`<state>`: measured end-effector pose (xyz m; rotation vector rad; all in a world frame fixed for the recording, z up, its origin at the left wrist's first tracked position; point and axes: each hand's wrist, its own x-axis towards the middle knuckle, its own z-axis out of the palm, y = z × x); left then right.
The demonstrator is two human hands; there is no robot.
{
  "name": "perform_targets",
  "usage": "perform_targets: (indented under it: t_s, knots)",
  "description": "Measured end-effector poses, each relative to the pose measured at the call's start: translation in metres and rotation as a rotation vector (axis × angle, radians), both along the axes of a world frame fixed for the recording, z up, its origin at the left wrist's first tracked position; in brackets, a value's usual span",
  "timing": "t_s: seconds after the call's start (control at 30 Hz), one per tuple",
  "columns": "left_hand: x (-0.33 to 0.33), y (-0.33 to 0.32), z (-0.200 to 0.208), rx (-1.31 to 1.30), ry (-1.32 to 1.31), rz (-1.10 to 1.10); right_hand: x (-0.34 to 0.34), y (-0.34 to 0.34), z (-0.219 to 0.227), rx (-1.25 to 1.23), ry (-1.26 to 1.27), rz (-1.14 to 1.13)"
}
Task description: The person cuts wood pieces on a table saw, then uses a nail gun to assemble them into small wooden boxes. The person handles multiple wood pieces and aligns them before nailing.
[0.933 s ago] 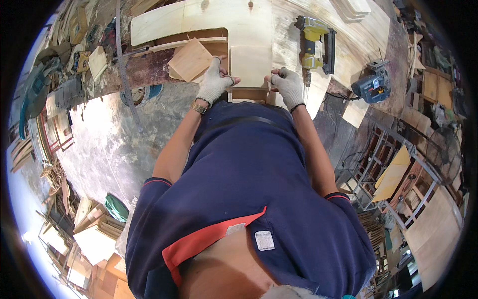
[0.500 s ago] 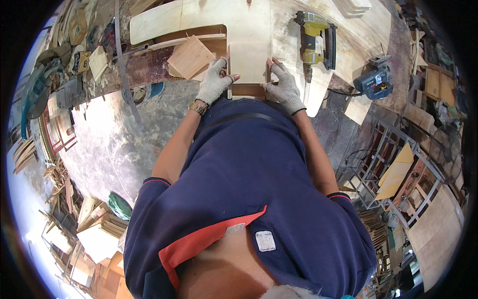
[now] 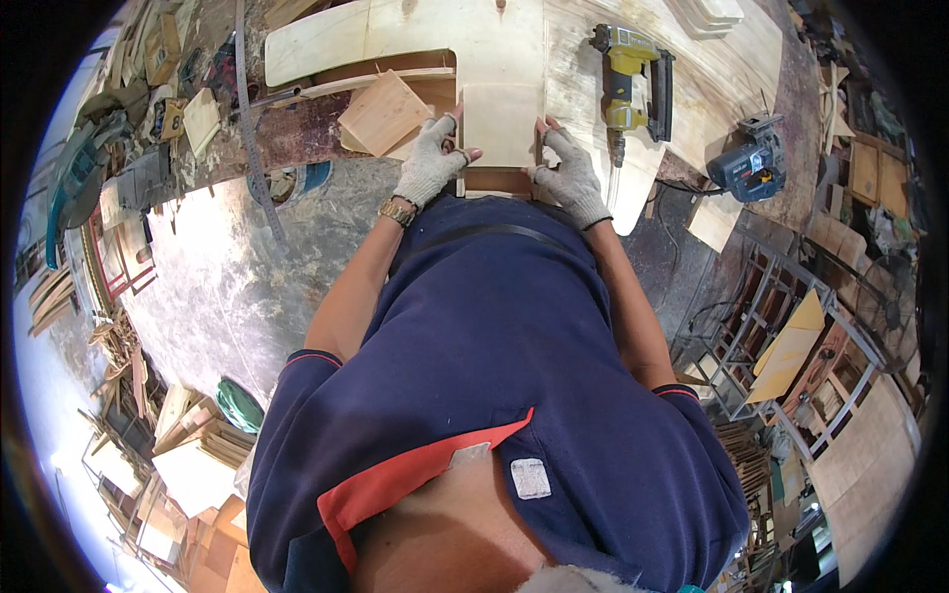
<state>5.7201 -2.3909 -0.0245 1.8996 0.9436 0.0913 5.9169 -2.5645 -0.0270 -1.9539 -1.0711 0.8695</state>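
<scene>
A pale rectangular wooden panel (image 3: 501,127) lies at the bench's near edge, right in front of my body. My left hand (image 3: 432,163), in a grey fingerless glove, grips its left side. On the right side my gloved right hand (image 3: 570,176) holds it the same way, with thumb and fingers at the edge. Below the panel's near end shows a shallow wooden frame (image 3: 497,184), with a dark gap inside. What my fingertips do under the edges is hidden. A square wood block (image 3: 387,112) rests just left of my left hand.
A yellow and black air nailer (image 3: 625,84) lies on the boards at right. Beyond it sits a dark blue jigsaw (image 3: 746,168) with a cable. A metal ruler (image 3: 248,128) hangs over the left bench edge. A larger cut-out board (image 3: 356,44) lies at the back left.
Both hands keep their grip on the panel's sides. The whole view has shifted slightly, and the panel's far edge now stands out more clearly.
</scene>
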Motion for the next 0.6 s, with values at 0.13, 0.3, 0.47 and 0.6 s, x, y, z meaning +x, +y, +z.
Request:
perform_targets:
  t_s: [0.13, 0.3, 0.47, 0.6]
  knots:
    - [-0.002, 0.001, 0.005, -0.004, 0.014, 0.009, 0.000, 0.002, -0.001, -0.019, 0.020, 0.011]
    - [-0.003, 0.003, 0.007, -0.027, -0.006, -0.005, -0.003, 0.003, -0.002, 0.038, 0.009, 0.003]
    - [-0.005, 0.005, 0.007, -0.134, -0.002, 0.121, -0.011, 0.007, -0.001, 0.033, 0.075, -0.103]
    - [-0.002, 0.004, 0.001, -0.163, -0.053, 0.174, -0.012, 0.013, 0.004, -0.063, 0.154, -0.303]
